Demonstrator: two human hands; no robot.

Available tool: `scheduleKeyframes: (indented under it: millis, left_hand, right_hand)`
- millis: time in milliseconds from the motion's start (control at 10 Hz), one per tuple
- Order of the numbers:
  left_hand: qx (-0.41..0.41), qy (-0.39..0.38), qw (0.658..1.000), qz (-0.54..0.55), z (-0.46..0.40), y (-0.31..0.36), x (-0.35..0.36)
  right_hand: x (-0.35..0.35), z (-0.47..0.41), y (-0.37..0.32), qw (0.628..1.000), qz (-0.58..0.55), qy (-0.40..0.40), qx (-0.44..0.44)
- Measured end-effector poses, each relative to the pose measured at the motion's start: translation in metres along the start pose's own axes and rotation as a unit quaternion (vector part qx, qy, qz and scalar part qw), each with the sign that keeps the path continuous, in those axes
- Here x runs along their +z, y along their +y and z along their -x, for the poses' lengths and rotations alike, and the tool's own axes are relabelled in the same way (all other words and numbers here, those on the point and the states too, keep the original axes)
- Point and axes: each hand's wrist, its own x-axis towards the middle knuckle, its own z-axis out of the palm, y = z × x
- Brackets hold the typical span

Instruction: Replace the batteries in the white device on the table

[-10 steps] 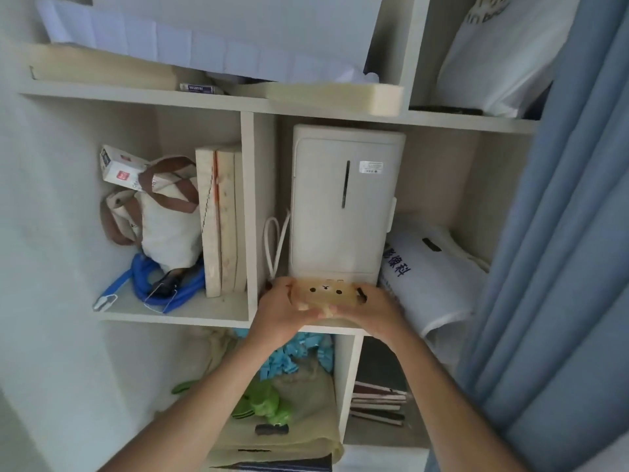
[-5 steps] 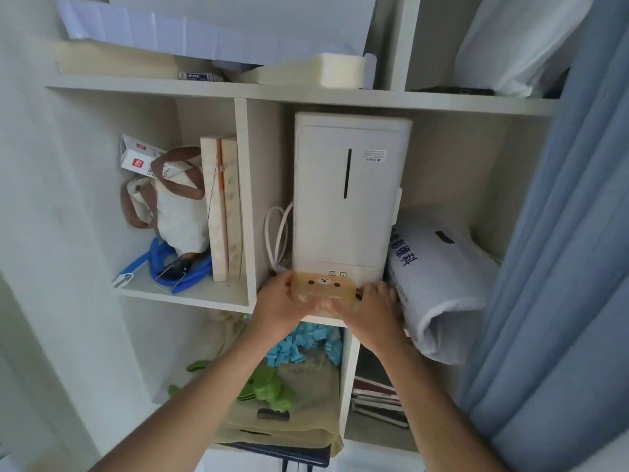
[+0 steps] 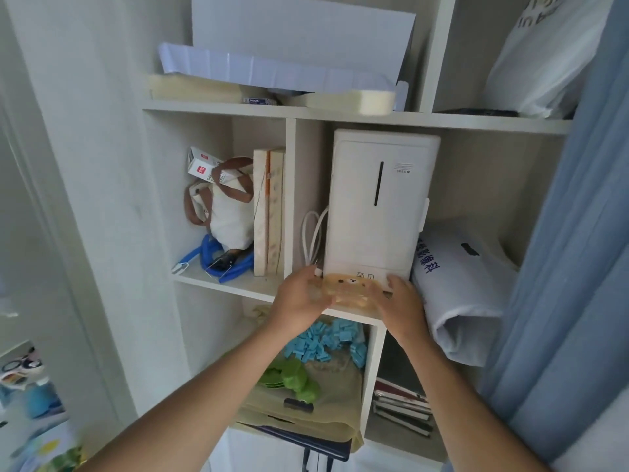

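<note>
A small translucent tan box with a bear face sits at the front edge of the middle shelf. My left hand grips its left end and my right hand grips its right end. Right behind the box stands a tall white appliance with a dark vertical slot. What the box contains is not visible. No table and no batteries are in view.
White cables hang left of the appliance. A folded white bag with blue characters lies to its right. A tote bag, blue cord and wooden boards fill the left compartment. A blue curtain hangs at right.
The view has swung to the left and pulled back, so the shelf unit sits further right in frame. Both hands stay on the bear-face box at the shelf edge.
</note>
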Motion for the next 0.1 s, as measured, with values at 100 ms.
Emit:
scheduleKeyframes:
  millis: [100]
  left_hand:
    - [-0.015, -0.001, 1.0, 0.027, 0.008, 0.0029, -0.022]
  right_hand:
    - [-0.007, 0.0039, -0.0207, 0.999, -0.035, 0.01, 0.014]
